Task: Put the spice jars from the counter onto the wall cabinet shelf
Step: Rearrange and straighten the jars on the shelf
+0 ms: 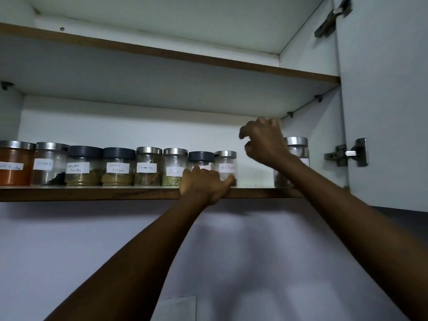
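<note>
One head-worn view looks up from below, close to the cabinet shelf (92, 193).

- Nine spice jars (148, 167) are sitting in one row on the lower shelf (92, 193).
- Six of them are wearing silver lids (149, 150), and three are wearing dark lids (119, 152).
- Two boards are showing: that one and the upper shelf (162, 53).
- Two hinges (349, 152) are sitting on the door (382, 112).
- Two hands are reaching in: left hand (203, 184) and right hand (264, 142).

The shelf edge (92, 193) is brown, the jar lids (149, 150) silver or dark grey, labels (146, 168) white.
</note>
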`<state>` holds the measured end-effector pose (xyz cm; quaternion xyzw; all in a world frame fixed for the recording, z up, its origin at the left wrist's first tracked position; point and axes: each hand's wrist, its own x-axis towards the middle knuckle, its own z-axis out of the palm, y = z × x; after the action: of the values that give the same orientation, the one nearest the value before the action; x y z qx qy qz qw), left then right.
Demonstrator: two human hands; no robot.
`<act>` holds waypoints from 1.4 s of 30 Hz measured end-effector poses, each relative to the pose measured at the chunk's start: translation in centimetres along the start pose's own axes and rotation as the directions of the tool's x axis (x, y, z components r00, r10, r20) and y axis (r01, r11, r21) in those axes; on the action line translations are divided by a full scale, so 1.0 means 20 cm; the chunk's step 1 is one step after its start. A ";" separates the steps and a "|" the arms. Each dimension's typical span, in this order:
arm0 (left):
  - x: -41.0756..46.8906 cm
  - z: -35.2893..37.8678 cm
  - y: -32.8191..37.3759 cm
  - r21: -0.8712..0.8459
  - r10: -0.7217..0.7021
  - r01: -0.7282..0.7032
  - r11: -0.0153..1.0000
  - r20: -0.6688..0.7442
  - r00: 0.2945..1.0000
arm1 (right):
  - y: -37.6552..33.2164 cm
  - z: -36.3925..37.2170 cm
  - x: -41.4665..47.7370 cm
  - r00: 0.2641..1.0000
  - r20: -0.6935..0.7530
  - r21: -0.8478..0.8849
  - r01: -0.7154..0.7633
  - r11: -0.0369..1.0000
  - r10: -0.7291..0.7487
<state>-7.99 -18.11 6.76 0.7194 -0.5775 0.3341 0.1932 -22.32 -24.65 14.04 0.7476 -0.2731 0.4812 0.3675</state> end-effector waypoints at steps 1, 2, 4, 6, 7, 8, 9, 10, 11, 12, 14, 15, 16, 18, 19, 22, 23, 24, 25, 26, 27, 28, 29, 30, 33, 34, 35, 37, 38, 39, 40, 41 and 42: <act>0.00 0.00 0.00 -0.014 -0.004 0.004 1.000 0.020 1.000 | 0.04 -0.06 -0.02 1.000 -0.005 -0.019 -0.023 1.000 0.023; 0.00 -0.01 0.00 -0.023 -0.009 0.009 1.000 0.036 0.999 | 0.09 -0.11 -0.04 0.999 0.006 -0.042 -0.051 0.998 0.051; 0.00 -0.02 0.00 -0.039 -0.021 0.023 0.999 0.060 0.998 | 0.18 -0.21 -0.06 0.990 0.079 -0.065 -0.109 0.992 0.114; 0.00 -0.02 0.01 -0.062 -0.032 0.037 0.997 0.079 0.996 | 0.26 -0.29 -0.08 0.972 0.164 -0.021 -0.165 0.986 0.166; 0.00 -0.02 0.01 -0.074 -0.036 0.042 0.996 0.086 0.996 | 0.30 -0.32 -0.09 0.963 0.199 0.010 -0.185 0.983 0.180; 0.00 -0.02 0.01 -0.086 -0.039 0.047 0.995 0.092 0.995 | 0.33 -0.34 -0.10 0.954 0.235 0.027 -0.200 0.980 0.188; -0.01 -0.02 0.01 -0.093 -0.044 0.053 0.994 0.095 0.994 | 0.35 -0.35 -0.11 0.940 0.279 0.022 -0.211 0.977 0.196; -0.01 -0.02 0.01 -0.095 -0.049 0.058 0.994 0.096 0.994 | 0.37 -0.36 -0.12 0.921 0.331 0.001 -0.220 0.975 0.208; -0.01 -0.02 0.01 -0.093 -0.054 0.062 0.994 0.092 0.994 | 0.38 -0.36 -0.13 0.897 0.385 -0.024 -0.226 0.974 0.218; -0.02 -0.02 0.01 -0.090 -0.057 0.065 0.994 0.087 0.995 | 0.38 -0.36 -0.14 0.871 0.439 -0.044 -0.223 0.974 0.219; -0.02 -0.02 0.01 -0.085 -0.057 0.063 0.994 0.073 0.996 | 0.39 -0.35 -0.16 0.836 0.515 -0.059 -0.189 0.980 0.192; -0.02 -0.02 0.01 -0.081 -0.055 0.061 0.995 0.067 0.996 | 0.40 -0.34 -0.17 0.835 0.520 -0.056 -0.174 0.983 0.177; -0.02 -0.02 0.01 -0.078 -0.054 0.059 0.995 0.063 0.997 | 0.40 -0.34 -0.17 0.847 0.505 -0.051 -0.164 0.985 0.167; -0.02 -0.02 0.02 -0.073 -0.053 0.057 0.996 0.055 0.997 | 0.41 -0.33 -0.18 0.876 0.456 -0.051 -0.151 0.987 0.157; -0.02 -0.02 0.02 -0.070 -0.053 0.056 0.996 0.047 0.997 | 0.41 -0.32 -0.18 0.887 0.436 -0.052 -0.145 0.988 0.154; -0.02 -0.01 0.02 -0.061 -0.049 0.050 0.997 0.011 0.999 | 0.42 -0.28 -0.17 0.898 0.416 -0.040 -0.141 0.989 0.145; -0.02 -0.01 0.02 -0.056 -0.048 0.047 0.997 -0.003 0.999 | 0.42 -0.26 -0.17 0.900 0.412 -0.032 -0.144 0.989 0.145; -0.02 0.00 0.02 -0.051 -0.047 0.046 0.998 -0.018 0.999 | 0.42 -0.24 -0.17 0.902 0.406 -0.025 -0.148 0.989 0.145; -0.02 0.00 0.02 -0.046 -0.047 0.045 0.998 -0.035 0.998 | 0.41 -0.22 -0.16 0.905 0.400 -0.020 -0.150 0.988 0.146; -0.02 0.00 0.02 -0.042 -0.044 0.041 0.998 -0.054 0.998 | 0.41 -0.21 -0.15 0.907 0.394 -0.019 -0.153 0.988 0.148; -0.02 0.01 0.03 -0.036 -0.039 0.036 0.999 -0.077 0.996 | 0.41 -0.19 -0.15 0.908 0.391 -0.019 -0.158 0.987 0.153; -0.02 0.01 0.03 -0.029 -0.034 0.031 0.999 -0.101 0.994 | 0.41 -0.17 -0.14 0.907 0.390 -0.018 -0.166 0.986 0.159; -0.02 0.01 0.03 -0.023 -0.028 0.026 0.999 -0.126 0.992 | 0.40 -0.15 -0.13 0.905 0.391 -0.016 -0.175 0.984 0.167; -0.02 0.02 0.03 -0.019 -0.024 0.021 1.000 -0.151 0.988 | 0.40 -0.13 -0.11 0.902 0.395 -0.011 -0.184 0.983 0.173; -0.03 0.03 0.03 -0.022 -0.014 0.008 1.000 -0.258 0.966 | 0.39 -0.06 -0.08 0.897 0.403 0.010 -0.205 0.979 0.184; -0.03 0.03 0.04 -0.024 -0.011 0.004 1.000 -0.306 0.952 | 0.38 -0.04 -0.08 0.897 0.402 0.011 -0.205 0.979 0.184; -0.04 0.03 0.04 -0.019 -0.011 0.004 1.000 -0.356 0.934 | 0.38 -0.01 -0.07 0.898 0.400 0.010 -0.201 0.980 0.180; -0.08 0.04 0.05 0.033 -0.008 0.025 0.999 -0.440 0.898 | 0.37 0.04 -0.05 0.902 0.393 0.009 -0.198 0.980 0.179; -0.11 0.04 0.05 0.063 -0.015 0.050 0.997 -0.463 0.886 | 0.37 0.06 -0.05 0.902 0.392 0.009 -0.200 0.980 0.181; -0.12 0.05 0.06 0.085 -0.018 0.070 0.994 -0.500 0.866 | 0.37 0.09 -0.04 0.902 0.391 0.009 -0.205 0.979 0.185; -0.13 0.06 0.06 0.105 -0.003 0.072 0.992 -0.549 0.836 | 0.37 0.12 -0.03 0.901 0.392 0.013 -0.210 0.978 0.189; -0.13 0.07 0.06 0.122 0.019 0.064 0.991 -0.580 0.814 | 0.36 0.15 -0.02 0.900 0.393 0.020 -0.214 0.977 0.189; -0.14 0.08 0.05 0.131 0.039 0.049 0.990 -0.592 0.805 | 0.36 0.17 -0.01 0.899 0.395 0.027 -0.219 0.975 0.191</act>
<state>-8.92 -17.52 3.54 0.5925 -0.4612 0.5812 0.3137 -26.14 -31.64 14.94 0.8079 -0.4008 0.3678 0.2265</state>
